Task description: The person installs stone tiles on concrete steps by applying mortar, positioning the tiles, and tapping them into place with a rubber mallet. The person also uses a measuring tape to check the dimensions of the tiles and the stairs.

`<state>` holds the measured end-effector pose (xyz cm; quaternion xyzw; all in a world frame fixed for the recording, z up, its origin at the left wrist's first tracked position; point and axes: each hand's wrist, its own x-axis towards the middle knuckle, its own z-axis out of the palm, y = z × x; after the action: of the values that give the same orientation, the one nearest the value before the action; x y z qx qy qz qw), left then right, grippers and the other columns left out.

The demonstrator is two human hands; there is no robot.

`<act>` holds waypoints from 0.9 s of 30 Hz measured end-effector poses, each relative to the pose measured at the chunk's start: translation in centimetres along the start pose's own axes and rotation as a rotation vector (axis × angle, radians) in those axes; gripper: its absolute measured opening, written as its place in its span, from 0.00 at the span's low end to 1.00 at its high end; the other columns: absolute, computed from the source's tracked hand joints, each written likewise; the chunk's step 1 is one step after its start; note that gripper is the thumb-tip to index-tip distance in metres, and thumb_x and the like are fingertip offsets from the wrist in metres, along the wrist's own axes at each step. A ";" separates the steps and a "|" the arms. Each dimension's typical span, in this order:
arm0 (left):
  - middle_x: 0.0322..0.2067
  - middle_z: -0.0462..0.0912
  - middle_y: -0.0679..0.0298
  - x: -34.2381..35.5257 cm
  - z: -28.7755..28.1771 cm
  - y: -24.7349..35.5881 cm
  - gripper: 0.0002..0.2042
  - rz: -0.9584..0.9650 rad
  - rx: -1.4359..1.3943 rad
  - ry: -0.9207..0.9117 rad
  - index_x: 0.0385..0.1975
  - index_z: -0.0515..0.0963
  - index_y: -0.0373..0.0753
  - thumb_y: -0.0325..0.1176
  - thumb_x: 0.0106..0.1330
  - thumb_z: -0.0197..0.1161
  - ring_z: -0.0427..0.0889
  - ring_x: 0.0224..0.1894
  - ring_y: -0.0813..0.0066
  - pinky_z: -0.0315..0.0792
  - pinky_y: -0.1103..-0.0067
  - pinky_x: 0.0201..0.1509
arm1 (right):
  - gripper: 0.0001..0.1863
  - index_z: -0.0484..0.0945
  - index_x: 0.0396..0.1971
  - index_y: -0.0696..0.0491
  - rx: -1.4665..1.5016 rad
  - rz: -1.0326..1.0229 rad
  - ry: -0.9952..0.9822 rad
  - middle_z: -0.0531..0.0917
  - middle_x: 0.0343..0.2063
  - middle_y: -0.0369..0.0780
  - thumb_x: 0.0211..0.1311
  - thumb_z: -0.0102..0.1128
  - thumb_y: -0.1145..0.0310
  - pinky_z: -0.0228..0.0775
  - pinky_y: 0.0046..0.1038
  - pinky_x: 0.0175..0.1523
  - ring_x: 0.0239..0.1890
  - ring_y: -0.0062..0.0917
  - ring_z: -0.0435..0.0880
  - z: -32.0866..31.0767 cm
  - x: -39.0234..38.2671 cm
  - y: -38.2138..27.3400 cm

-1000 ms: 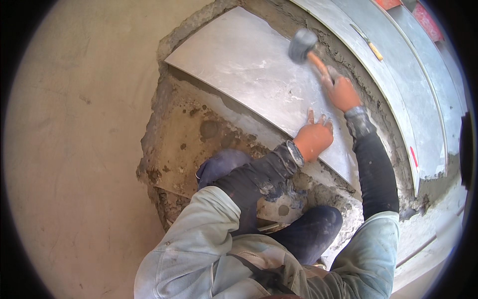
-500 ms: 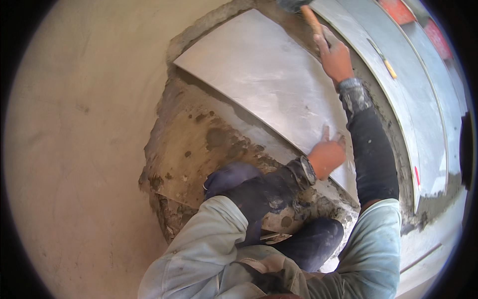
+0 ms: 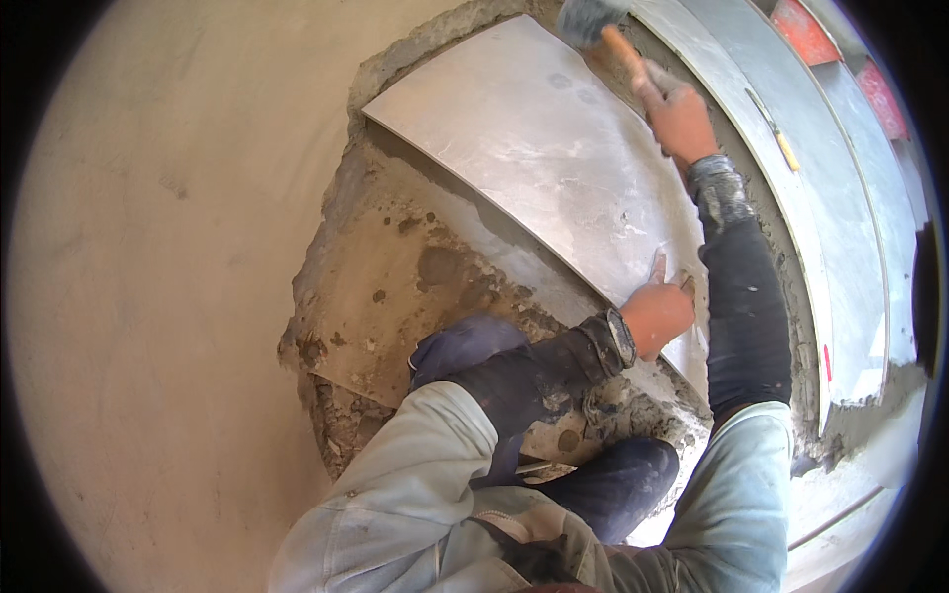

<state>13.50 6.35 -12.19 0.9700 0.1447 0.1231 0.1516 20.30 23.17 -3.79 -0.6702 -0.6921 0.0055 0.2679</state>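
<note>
Holding mallet (image 3: 618,45), right grip (image 3: 680,117) closed

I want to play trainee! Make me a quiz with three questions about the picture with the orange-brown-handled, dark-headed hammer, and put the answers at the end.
1. Pick one. What does the person's right hand hold?
A) a wet yellow sponge
B) a dark-headed mallet with an orange-brown handle
C) a round blue bucket

2. True or false? The left hand is gripping the mallet too.

3. Fill in the missing word. A thin-bladed tool lies on the curved, blue-grey slab at the right of the picture. Its handle is ____.

Key: 1. B. 2. False: it is at the near edge of the large, flat, pale grey slab. 3. Yellow.
</note>
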 end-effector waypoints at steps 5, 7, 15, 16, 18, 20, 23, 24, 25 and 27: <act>0.56 0.75 0.42 -0.7 0.5 0.1 0.30 0.012 -0.002 0.151 0.50 0.77 0.23 0.28 0.43 0.71 0.72 0.64 0.51 0.48 0.38 0.70 | 0.27 0.74 0.63 0.49 -0.141 -0.085 0.019 0.86 0.42 0.52 0.70 0.53 0.49 0.74 0.39 0.58 0.47 0.46 0.86 -0.4 -2.0 0.8; 0.57 0.74 0.42 -0.8 0.4 0.2 0.30 0.006 -0.021 0.114 0.51 0.76 0.23 0.28 0.43 0.70 0.72 0.64 0.50 0.49 0.38 0.70 | 0.27 0.72 0.64 0.50 -0.023 -0.034 -0.042 0.85 0.43 0.53 0.71 0.51 0.51 0.72 0.40 0.60 0.48 0.48 0.84 -1.6 -2.9 0.5; 0.62 0.72 0.41 -0.4 1.0 0.1 0.39 -0.009 -0.002 0.115 0.57 0.71 0.22 0.29 0.39 0.73 0.66 0.70 0.51 0.49 0.39 0.71 | 0.30 0.71 0.64 0.53 -0.180 0.062 -0.181 0.84 0.40 0.55 0.72 0.48 0.47 0.73 0.44 0.57 0.48 0.52 0.82 -4.7 -7.7 1.3; 0.63 0.70 0.42 0.2 1.1 0.2 0.38 -0.003 0.008 0.083 0.58 0.70 0.23 0.28 0.40 0.72 0.66 0.70 0.52 0.49 0.38 0.70 | 0.28 0.73 0.61 0.55 -0.376 0.170 -0.349 0.85 0.40 0.54 0.71 0.50 0.50 0.73 0.45 0.55 0.46 0.51 0.83 -5.1 -8.2 2.0; 0.63 0.70 0.42 0.4 0.9 0.6 0.37 0.011 0.019 0.097 0.59 0.68 0.22 0.28 0.43 0.67 0.70 0.67 0.53 0.49 0.39 0.71 | 0.27 0.75 0.60 0.56 -0.235 -0.002 -0.167 0.85 0.39 0.53 0.71 0.51 0.52 0.74 0.45 0.54 0.45 0.50 0.83 -6.6 -10.0 3.2; 0.64 0.70 0.45 0.3 0.7 0.4 0.37 0.009 0.025 0.086 0.60 0.68 0.24 0.28 0.44 0.65 0.71 0.66 0.53 0.49 0.39 0.71 | 0.25 0.76 0.59 0.56 -0.136 0.018 -0.096 0.85 0.39 0.54 0.71 0.52 0.54 0.74 0.43 0.53 0.44 0.49 0.83 -9.6 -12.7 1.7; 0.66 0.68 0.48 0.2 0.4 -0.7 0.42 -0.005 0.099 -0.006 0.63 0.68 0.29 0.36 0.43 0.72 0.64 0.70 0.52 0.49 0.38 0.70 | 0.26 0.76 0.59 0.56 0.044 0.061 0.082 0.84 0.37 0.56 0.71 0.53 0.53 0.73 0.43 0.50 0.42 0.51 0.83 -13.6 -19.1 0.5; 0.68 0.66 0.48 0.4 -0.3 -0.3 0.45 0.003 0.080 -0.050 0.65 0.66 0.30 0.43 0.44 0.73 0.60 0.73 0.53 0.47 0.39 0.72 | 0.26 0.75 0.60 0.57 0.024 0.134 0.082 0.82 0.31 0.56 0.70 0.54 0.54 0.74 0.41 0.44 0.35 0.48 0.83 -15.6 -22.0 0.7; 0.69 0.63 0.48 0.6 -1.7 0.0 0.49 0.009 0.069 -0.087 0.67 0.64 0.30 0.51 0.46 0.74 0.56 0.75 0.53 0.44 0.40 0.73 | 0.26 0.75 0.59 0.57 0.003 0.187 0.125 0.82 0.29 0.55 0.70 0.55 0.54 0.74 0.40 0.42 0.32 0.46 0.83 -16.8 -25.1 1.1; 0.72 0.57 0.49 2.4 -2.7 -1.0 0.55 -0.070 0.131 -0.180 0.71 0.56 0.32 0.70 0.52 0.63 0.51 0.77 0.55 0.40 0.43 0.74 | 0.26 0.75 0.59 0.58 -0.048 0.278 0.220 0.80 0.25 0.55 0.70 0.55 0.55 0.74 0.38 0.38 0.27 0.43 0.82 -19.1 -30.6 1.3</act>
<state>14.69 8.71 -9.56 0.9793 0.1720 0.0203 0.1045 27.45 -11.87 1.00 -0.7622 -0.5593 -0.0477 0.3226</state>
